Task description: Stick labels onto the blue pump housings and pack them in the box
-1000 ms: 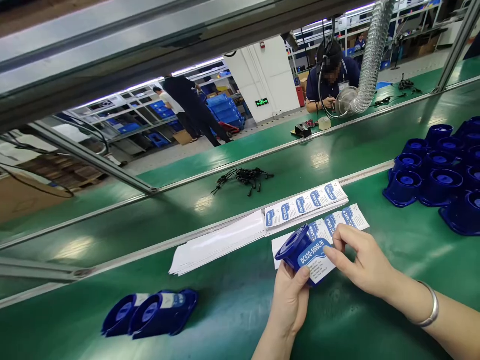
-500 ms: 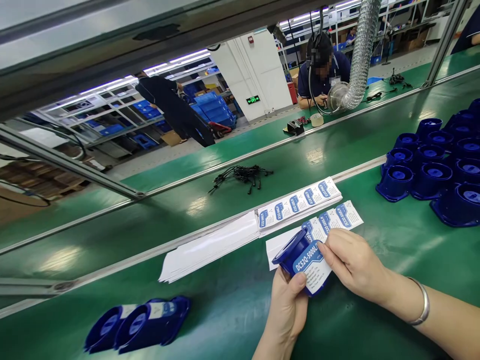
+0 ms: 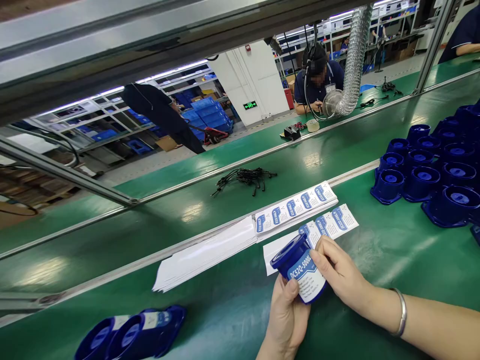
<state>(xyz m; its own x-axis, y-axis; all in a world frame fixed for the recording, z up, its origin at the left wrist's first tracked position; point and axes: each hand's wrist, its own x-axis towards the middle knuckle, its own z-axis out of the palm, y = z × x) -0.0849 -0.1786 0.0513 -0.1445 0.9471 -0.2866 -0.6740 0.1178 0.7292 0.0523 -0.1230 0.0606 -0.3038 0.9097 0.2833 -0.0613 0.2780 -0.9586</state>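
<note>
My left hand (image 3: 288, 310) is closed around the lower part of a blue plastic housing (image 3: 287, 254), its thumb on the front. A blue-and-white label (image 3: 309, 281) printed "DC52Q-5000L" lies against the housing's side. At the label's right edge, my right hand (image 3: 339, 267) is closed in a pinch, the thumb pressing the label and the fingers curled behind. Just beyond the hands lies a partly used label sheet (image 3: 339, 220). Behind it a stack of label sheets (image 3: 294, 207) adjoins a pile of white backing paper (image 3: 206, 252).
Several bare blue housings (image 3: 423, 175) crowd the right side. Two labelled housings (image 3: 135, 332) lie at the lower left. Black cables (image 3: 245, 177) sit past the metal rail. Across the bench a co-worker (image 3: 318, 80) sits near a flexible duct (image 3: 352, 65); another person (image 3: 161, 112) stands left.
The label now lies flatter round the housing's side; earlier its right part stood off. My right hand has moved slightly left and down with the label's edge. The view has shifted a little.
</note>
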